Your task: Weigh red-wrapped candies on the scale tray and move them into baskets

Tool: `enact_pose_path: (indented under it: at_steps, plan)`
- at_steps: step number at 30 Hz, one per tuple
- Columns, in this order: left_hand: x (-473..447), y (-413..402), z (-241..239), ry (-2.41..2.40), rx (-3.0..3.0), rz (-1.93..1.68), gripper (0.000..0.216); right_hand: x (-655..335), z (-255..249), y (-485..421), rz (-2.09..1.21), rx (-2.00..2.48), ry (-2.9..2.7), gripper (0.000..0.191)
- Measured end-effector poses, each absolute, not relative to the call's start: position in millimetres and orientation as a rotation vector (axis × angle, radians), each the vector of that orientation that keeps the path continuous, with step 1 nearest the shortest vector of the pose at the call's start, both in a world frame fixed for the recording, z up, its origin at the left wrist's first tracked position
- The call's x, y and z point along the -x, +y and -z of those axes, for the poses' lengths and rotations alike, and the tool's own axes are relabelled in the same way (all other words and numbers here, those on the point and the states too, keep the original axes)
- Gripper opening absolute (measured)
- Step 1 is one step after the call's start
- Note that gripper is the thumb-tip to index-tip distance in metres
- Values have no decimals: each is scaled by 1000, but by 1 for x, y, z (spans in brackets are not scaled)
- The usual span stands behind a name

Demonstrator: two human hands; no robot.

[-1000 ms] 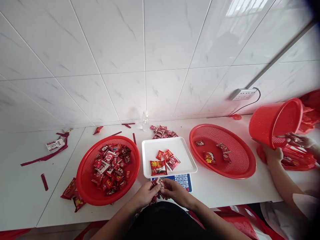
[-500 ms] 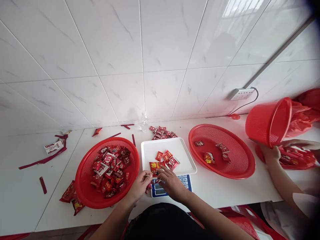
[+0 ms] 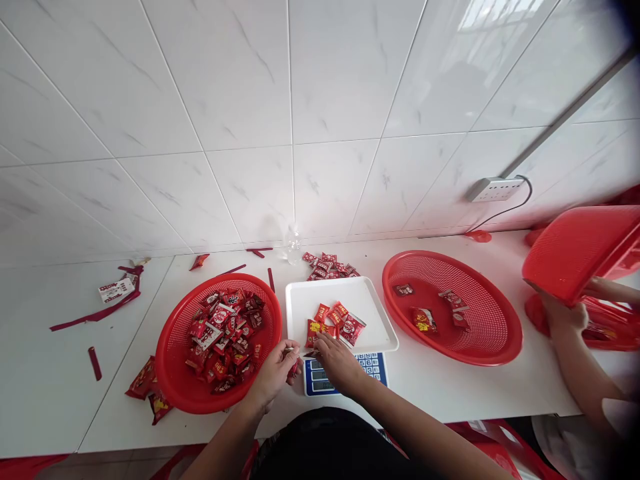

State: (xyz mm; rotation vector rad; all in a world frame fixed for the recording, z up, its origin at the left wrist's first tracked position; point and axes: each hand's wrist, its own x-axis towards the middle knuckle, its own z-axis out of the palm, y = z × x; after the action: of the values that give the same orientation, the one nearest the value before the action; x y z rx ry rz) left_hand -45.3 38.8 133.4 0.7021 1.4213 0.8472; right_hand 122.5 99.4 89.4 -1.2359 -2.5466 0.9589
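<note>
Works at a white tabletop (image 3: pixel 440 383) that runs left to right under a tiled wall, its near edge crossing the bottom of the frame. Open surface at far left, broken only by red strips (image 3: pixel 93 363) and a torn label (image 3: pixel 116 290). A bare band at lower right, between the right red basket (image 3: pixel 500 350) and the tabletop's edge.

Tighter quarters at centre. Left red basket (image 3: pixel 167 357), heaped with red packets, just beside the white tray (image 3: pixel 373 310). Tray set on a blue-faced scale (image 3: pixel 350 377), its right side near the right basket's rim. A loose pile of packets (image 3: pixel 327 265) behind the tray, against the wall.

At the right edge of the frame, another person's hand (image 3: pixel 565 319) under a tipped red basket (image 3: pixel 580 250), well apart from the centre.

Reaches over the scale with the right hand (image 3: pixel 336 357), fingers stretched forward and close together, tips on a red-and-yellow packet (image 3: pixel 314 328) at the tray's near-left corner. Cannot tell whether the packet is gripped or only touched. Holds the left hand (image 3: pixel 277 370) at lower centre, between the left basket's rim and the scale, fingers curled narrow and pinching a small red packet (image 3: pixel 295 367). Hands close together, not touching.
</note>
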Motion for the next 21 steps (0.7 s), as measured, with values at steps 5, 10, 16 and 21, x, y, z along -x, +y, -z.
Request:
enact_pose_path:
  at_steps: [5,10,16,21]
  plan:
    - [44,38,-132,1394,-684,-858,45,-127,-102,102,-1092,1260,-2379,19]
    - [40,38,-132,1342,-571,-903,49,-131,-119,91,-1314,1293,-2126,13]
    - [34,39,-136,1157,-485,-937,31,-130,-124,81,-1645,1280,-1767,24]
    - [33,41,-139,1128,-391,-972,20,-132,-125,82,-1786,1271,-1576,41]
